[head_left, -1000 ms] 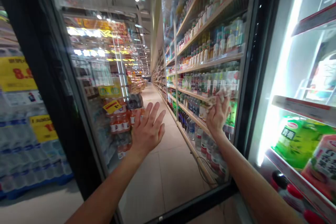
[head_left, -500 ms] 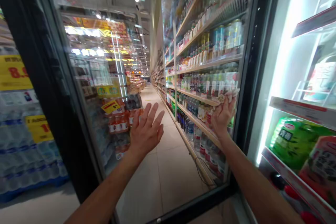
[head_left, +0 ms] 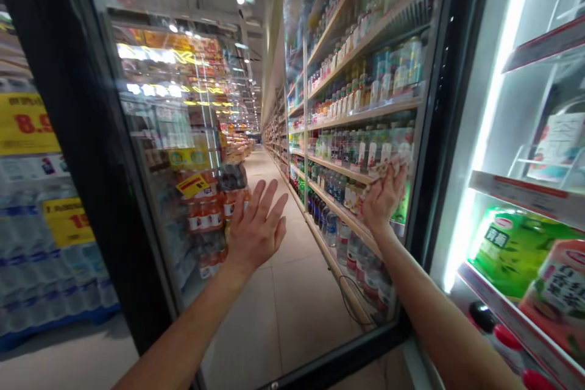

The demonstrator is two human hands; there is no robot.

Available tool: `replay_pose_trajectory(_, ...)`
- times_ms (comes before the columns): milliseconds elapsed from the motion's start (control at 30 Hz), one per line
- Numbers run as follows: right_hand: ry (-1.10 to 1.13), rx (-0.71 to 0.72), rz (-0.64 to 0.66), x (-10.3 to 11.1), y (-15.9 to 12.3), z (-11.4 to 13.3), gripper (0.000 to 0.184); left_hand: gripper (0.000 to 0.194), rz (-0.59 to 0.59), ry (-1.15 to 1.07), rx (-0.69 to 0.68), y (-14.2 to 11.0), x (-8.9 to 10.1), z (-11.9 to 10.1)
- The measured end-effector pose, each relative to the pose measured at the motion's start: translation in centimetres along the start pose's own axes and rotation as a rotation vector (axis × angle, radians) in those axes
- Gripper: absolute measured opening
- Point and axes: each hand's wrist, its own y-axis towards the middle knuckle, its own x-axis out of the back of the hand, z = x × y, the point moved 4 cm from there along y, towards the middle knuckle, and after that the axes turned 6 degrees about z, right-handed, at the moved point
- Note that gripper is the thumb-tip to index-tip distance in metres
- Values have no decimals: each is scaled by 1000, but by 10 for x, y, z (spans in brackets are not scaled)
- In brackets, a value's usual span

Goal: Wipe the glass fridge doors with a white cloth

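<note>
Far left we have a yellow price sign [head_left: 27,124] reading 8.9-something, cut by the door, with a second yellow sign [head_left: 69,221] below it, over packed water bottles [head_left: 46,268] on a blue pallet [head_left: 59,326]. Next, the glass door's black frame [head_left: 95,183], leaning on a slant. In or through the pane, we can't tell which, we get orange drink bottles [head_left: 204,220] with a tilted yellow tag [head_left: 192,185]. Left hand [head_left: 256,228]: palm to the glass, fingers spread, nothing grasped; looks flat on the pane, though exact contact we can't confirm. Pale floor tiles [head_left: 269,317] run behind it. Then wooden shelves [head_left: 338,164] of bottles and cans, loose black cable [head_left: 351,308] low down. Right hand [head_left: 384,200]: grasping a crumpled light cloth [head_left: 393,164], fingers bent over it, cloth up against the glass near the right-hand frame. Past that frame we see a bright light strip [head_left: 484,134], then fridge racks: white-labelled bottle [head_left: 560,140] upper, green drink pack [head_left: 512,256] beside a pink one [head_left: 560,298] lower, black cap [head_left: 481,317] and red cap [head_left: 507,336] underneath.
</note>
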Motion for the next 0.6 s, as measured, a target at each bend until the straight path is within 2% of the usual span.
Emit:
replay_pose_trajectory(67, 11, 160, 84, -2, -15, 31, 51, 49, 0, 8, 1, 0, 0, 0)
replay_pose_trajectory(133, 14, 412, 211, -5, -38, 62, 52, 47, 0, 19, -1, 0, 0, 1)
replay_pose_trajectory(200, 7, 583, 283, -6, -51, 71, 52, 46, 2, 25, -3, 0, 0, 2)
replay_pose_trajectory(233, 0, 597, 277, -5, -50, 65, 51, 46, 4, 25, -5, 0, 0, 2)
replay_pose_trajectory(267, -7, 549, 242, -5, -43, 52, 50, 46, 2, 25, -7, 0, 0, 1)
replay_pose_trajectory(367, -5, 187, 47, -2, -12, 8, 50, 46, -7, 28, -10, 0, 1, 0)
replay_pose_trajectory(433, 9, 57, -16, -1, -7, 3, 51, 46, -9, 32, -8, 0, 1, 0)
replay_pose_trajectory(467, 12, 84, 6, -1, -12, 13, 53, 45, -10, 32, -6, 0, 1, 0)
replay_pose_trajectory(500, 12, 170, 64, -1, -21, 28, 54, 45, -9, 32, -5, 0, 1, 0)
replay_pose_trajectory(600, 10, 571, 301, -3, -59, 75, 54, 45, -2, 35, -3, 0, 1, 1)
